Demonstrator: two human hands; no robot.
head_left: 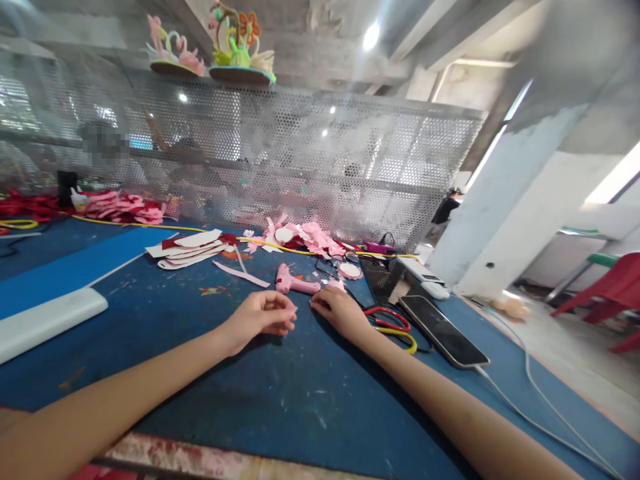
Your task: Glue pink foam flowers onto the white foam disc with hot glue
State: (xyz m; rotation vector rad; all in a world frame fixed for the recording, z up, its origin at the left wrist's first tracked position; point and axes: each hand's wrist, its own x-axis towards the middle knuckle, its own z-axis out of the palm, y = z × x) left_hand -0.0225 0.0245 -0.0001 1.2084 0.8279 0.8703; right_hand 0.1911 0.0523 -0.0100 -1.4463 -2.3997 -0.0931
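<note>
In mid-frame, the left hand and, beside the pink glue gun, the right hand are loosely curled; whether anything is held cannot be told.

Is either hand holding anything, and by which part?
It cannot be told. The left hand shows no clearly held object; the right hand is close to the pink glue gun, without a visible grip.

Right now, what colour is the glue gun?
The glue gun is pink; the head view shows it best.
</note>
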